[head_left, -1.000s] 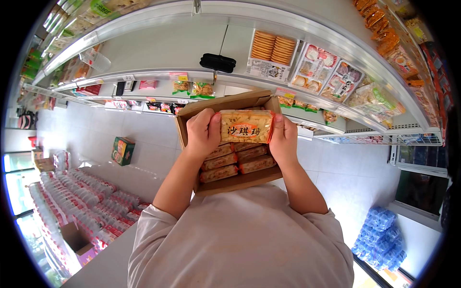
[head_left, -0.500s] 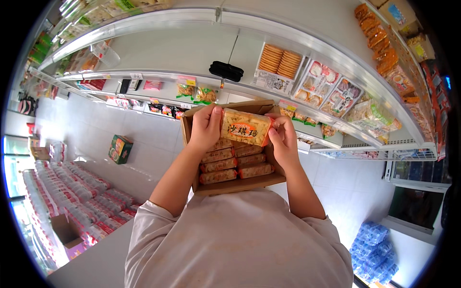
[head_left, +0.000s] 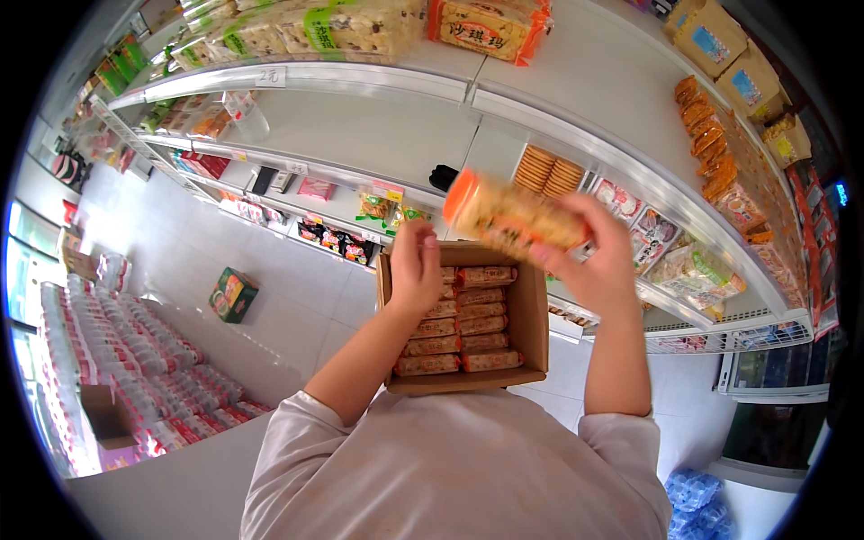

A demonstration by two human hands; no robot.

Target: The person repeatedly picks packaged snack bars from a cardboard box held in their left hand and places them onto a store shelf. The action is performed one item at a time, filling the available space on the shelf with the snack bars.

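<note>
My right hand (head_left: 598, 256) grips the right end of a clear-and-orange pack of sachima (head_left: 513, 211), slightly blurred by motion. It is tilted in the air above the far right part of an open cardboard box (head_left: 533, 315). Inside the box, smaller wrapped bars (head_left: 481, 309) lie stacked in two columns. My left hand (head_left: 417, 274) is over the box's left side, its fingers loosely bent and away from the pack. Whether it touches the rim is hard to see. The box sits close against my shirt front.
A similar orange-ended pack (head_left: 490, 29) lies on the upper shelf, beside green-labelled packs (head_left: 310, 31). Lower shelves hold round biscuits (head_left: 549, 169) and a clear plastic container (head_left: 246, 115). A green carton (head_left: 233, 295) and wrapped bottle stacks (head_left: 135, 360) stand on the floor at left.
My left hand has let go of the sachima pack. My right hand has lifted it up and to the right, tilting it. The view has shifted, showing more of the upper shelf.
</note>
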